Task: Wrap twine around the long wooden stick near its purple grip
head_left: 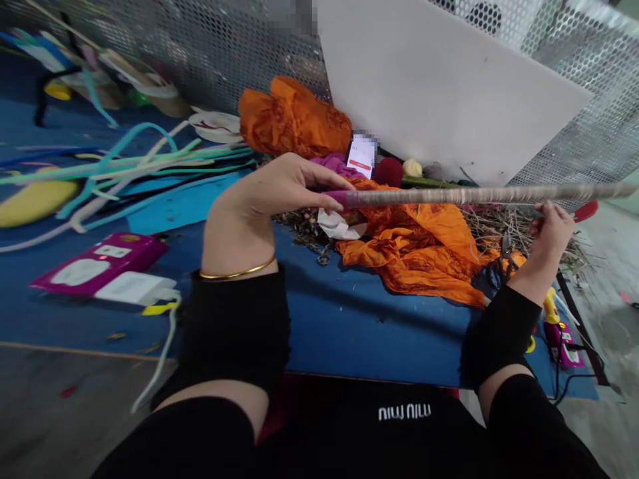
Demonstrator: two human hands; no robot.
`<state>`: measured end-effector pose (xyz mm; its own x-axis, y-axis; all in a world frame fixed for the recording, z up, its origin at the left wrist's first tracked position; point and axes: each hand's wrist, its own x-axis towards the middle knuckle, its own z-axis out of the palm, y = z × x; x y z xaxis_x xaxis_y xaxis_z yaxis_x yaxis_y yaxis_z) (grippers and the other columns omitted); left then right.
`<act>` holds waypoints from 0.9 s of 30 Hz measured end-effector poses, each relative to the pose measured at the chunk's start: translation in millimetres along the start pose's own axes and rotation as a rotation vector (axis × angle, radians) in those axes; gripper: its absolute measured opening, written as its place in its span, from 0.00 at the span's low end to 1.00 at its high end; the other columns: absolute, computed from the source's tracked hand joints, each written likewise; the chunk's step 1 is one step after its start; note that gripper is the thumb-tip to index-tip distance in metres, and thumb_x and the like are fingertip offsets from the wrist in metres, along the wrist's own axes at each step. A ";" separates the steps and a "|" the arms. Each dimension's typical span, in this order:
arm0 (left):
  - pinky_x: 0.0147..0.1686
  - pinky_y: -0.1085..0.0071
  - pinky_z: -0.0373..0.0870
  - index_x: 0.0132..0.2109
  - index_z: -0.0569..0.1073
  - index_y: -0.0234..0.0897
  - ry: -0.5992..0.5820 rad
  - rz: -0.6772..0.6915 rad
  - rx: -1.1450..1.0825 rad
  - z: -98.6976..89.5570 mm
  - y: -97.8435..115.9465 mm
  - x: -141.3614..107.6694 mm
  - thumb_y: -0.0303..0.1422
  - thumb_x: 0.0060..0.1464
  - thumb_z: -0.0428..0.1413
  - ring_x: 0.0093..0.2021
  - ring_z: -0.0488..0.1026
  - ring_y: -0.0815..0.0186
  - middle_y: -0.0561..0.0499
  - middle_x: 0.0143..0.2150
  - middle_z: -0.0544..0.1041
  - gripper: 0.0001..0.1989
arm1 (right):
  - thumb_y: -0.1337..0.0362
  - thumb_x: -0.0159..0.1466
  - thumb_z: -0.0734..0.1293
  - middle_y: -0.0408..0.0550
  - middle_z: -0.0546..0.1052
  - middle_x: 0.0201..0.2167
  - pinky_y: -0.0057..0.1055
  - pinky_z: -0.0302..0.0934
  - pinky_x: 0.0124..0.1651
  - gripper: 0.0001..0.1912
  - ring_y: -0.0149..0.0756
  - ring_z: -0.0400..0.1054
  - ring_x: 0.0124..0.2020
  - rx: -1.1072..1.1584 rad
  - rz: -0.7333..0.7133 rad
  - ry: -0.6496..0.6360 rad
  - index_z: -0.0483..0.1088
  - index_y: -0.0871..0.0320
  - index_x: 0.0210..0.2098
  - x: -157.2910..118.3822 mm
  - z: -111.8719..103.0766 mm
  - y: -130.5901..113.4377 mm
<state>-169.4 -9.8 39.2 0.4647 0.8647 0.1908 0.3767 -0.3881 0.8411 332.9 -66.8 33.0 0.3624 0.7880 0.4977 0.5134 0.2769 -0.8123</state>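
Observation:
A long, thin stick [429, 195] with a greyish-brown, wrapped-looking surface runs almost level above the table. My left hand [279, 183] pinches its magenta end [344, 198] between thumb and fingers. Just below the far right part of the stick, my right hand [552, 229] has its fingers closed; what they grip is hard to make out. A red, rounded tip [586, 211] shows beyond these fingers. Beneath the stick lies crumpled orange printed cloth [429, 253], with a crumpled white paper [342, 224] beside it. Pliers [506, 249] rest close to my right hand.
Dry twigs [494, 229] lie behind the cloth. A phone [362, 156] leans near an orange bundle [294, 120] and a white board [439, 86]. At left are coloured pipe-like strips [150, 156] and a purple packet [104, 263]. Another purple packet [564, 342] with cables sits right.

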 end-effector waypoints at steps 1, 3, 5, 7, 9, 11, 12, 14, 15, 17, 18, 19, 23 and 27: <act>0.35 0.76 0.69 0.46 0.86 0.36 0.011 -0.020 -0.086 6.8 3.2 2.7 0.39 0.46 0.68 0.32 0.72 0.72 0.56 0.31 0.83 0.20 | 0.46 0.62 0.64 0.35 0.60 0.13 0.34 0.40 0.22 0.17 0.28 0.49 0.16 -0.047 0.022 0.004 0.65 0.51 0.26 -2.9 4.6 -1.7; 0.28 0.75 0.68 0.43 0.86 0.35 0.049 -0.048 -0.268 24.1 10.3 9.7 0.34 0.40 0.68 0.26 0.71 0.71 0.54 0.28 0.81 0.19 | 0.55 0.58 0.69 0.40 0.67 0.15 0.33 0.48 0.26 0.11 0.31 0.58 0.19 -0.205 0.085 -0.037 0.72 0.56 0.26 -10.1 16.0 -8.2; 0.24 0.74 0.67 0.43 0.86 0.34 0.053 -0.068 -0.444 43.7 18.1 16.5 0.32 0.38 0.68 0.24 0.70 0.71 0.51 0.29 0.81 0.20 | 0.59 0.56 0.72 0.47 0.76 0.23 0.35 0.58 0.33 0.08 0.36 0.67 0.26 -0.498 0.089 -0.169 0.77 0.59 0.28 -17.5 28.9 -19.9; 0.23 0.74 0.66 0.45 0.85 0.33 0.058 -0.101 -0.577 61.8 26.0 21.2 0.32 0.39 0.68 0.24 0.71 0.70 0.49 0.30 0.81 0.21 | 0.59 0.57 0.72 0.57 0.81 0.36 0.43 0.64 0.45 0.12 0.46 0.73 0.37 -0.806 0.012 -0.217 0.79 0.61 0.36 -24.5 42.0 -36.7; 0.22 0.75 0.66 0.46 0.85 0.32 0.044 -0.141 -0.649 75.5 33.1 22.7 0.31 0.41 0.67 0.23 0.70 0.70 0.50 0.27 0.79 0.22 | 0.57 0.61 0.70 0.63 0.80 0.47 0.51 0.65 0.56 0.16 0.54 0.74 0.48 -0.862 -0.144 -0.142 0.80 0.61 0.43 -31.9 56.2 -56.2; 0.22 0.75 0.66 0.46 0.85 0.31 0.015 -0.145 -0.700 84.1 38.4 21.9 0.32 0.42 0.67 0.22 0.69 0.72 0.51 0.27 0.79 0.20 | 0.55 0.67 0.67 0.61 0.80 0.50 0.54 0.63 0.63 0.16 0.54 0.74 0.55 -0.615 -0.293 -0.074 0.79 0.58 0.46 -40.9 74.0 -74.2; 0.23 0.75 0.66 0.45 0.84 0.31 -0.003 -0.142 -0.718 86.8 40.3 21.1 0.32 0.43 0.67 0.23 0.69 0.72 0.50 0.29 0.80 0.19 | 0.53 0.69 0.65 0.58 0.81 0.50 0.52 0.64 0.64 0.16 0.51 0.74 0.56 -0.432 -0.341 -0.067 0.79 0.55 0.47 -46.1 85.1 -81.4; 0.25 0.75 0.68 0.45 0.84 0.32 -0.040 -0.143 -0.740 90.1 42.6 19.5 0.32 0.43 0.68 0.24 0.70 0.73 0.48 0.33 0.82 0.19 | 0.46 0.69 0.66 0.54 0.81 0.50 0.48 0.66 0.65 0.19 0.46 0.75 0.56 -0.056 -0.365 -0.110 0.77 0.52 0.49 -57.1 110.9 -90.4; 0.25 0.75 0.68 0.46 0.84 0.33 -0.057 -0.149 -0.748 91.2 43.3 19.0 0.32 0.43 0.68 0.24 0.71 0.72 0.48 0.34 0.83 0.20 | 0.43 0.67 0.68 0.54 0.80 0.52 0.47 0.66 0.66 0.23 0.45 0.74 0.57 0.101 -0.351 -0.175 0.75 0.51 0.52 -62.3 124.5 -92.2; 0.27 0.74 0.70 0.46 0.84 0.34 -0.094 -0.162 -0.776 92.7 44.2 18.4 0.32 0.43 0.69 0.25 0.73 0.71 0.49 0.35 0.83 0.20 | 0.37 0.61 0.72 0.53 0.79 0.54 0.45 0.67 0.66 0.33 0.43 0.74 0.59 0.310 -0.302 -0.338 0.73 0.51 0.55 -70.6 148.4 -91.5; 0.28 0.73 0.70 0.45 0.85 0.34 -0.110 -0.167 -0.798 93.2 44.5 18.4 0.32 0.43 0.70 0.26 0.73 0.71 0.49 0.34 0.83 0.19 | 0.35 0.58 0.74 0.52 0.80 0.52 0.43 0.69 0.64 0.36 0.43 0.75 0.57 0.360 -0.268 -0.432 0.72 0.52 0.56 -73.5 156.8 -90.0; 0.29 0.73 0.71 0.43 0.85 0.34 -0.124 -0.173 -0.824 93.4 44.8 18.5 0.31 0.43 0.70 0.26 0.74 0.71 0.49 0.34 0.83 0.17 | 0.35 0.56 0.75 0.50 0.81 0.48 0.41 0.72 0.60 0.37 0.41 0.77 0.52 0.366 -0.231 -0.524 0.73 0.52 0.54 -75.5 161.9 -88.4; 0.26 0.74 0.70 0.40 0.83 0.33 -0.087 -0.201 -0.918 92.2 44.8 20.6 0.28 0.45 0.70 0.25 0.72 0.72 0.48 0.35 0.82 0.12 | 0.39 0.67 0.68 0.40 0.74 0.22 0.31 0.69 0.34 0.25 0.31 0.68 0.24 0.155 -0.176 -0.706 0.76 0.56 0.35 -79.1 155.1 -89.8; 0.20 0.77 0.62 0.40 0.82 0.33 -0.041 -0.238 -0.965 92.4 43.7 24.1 0.26 0.47 0.68 0.23 0.71 0.73 0.49 0.34 0.82 0.10 | 0.48 0.72 0.65 0.46 0.76 0.32 0.38 0.71 0.51 0.22 0.37 0.74 0.41 0.253 -0.425 -0.258 0.74 0.54 0.28 -86.5 147.9 -102.5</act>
<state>-67.6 -35.3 33.8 0.4959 0.8675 -0.0384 -0.3410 0.2352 0.9102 133.9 -82.1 28.2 -0.0545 0.6782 0.7328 0.3585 0.6983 -0.6196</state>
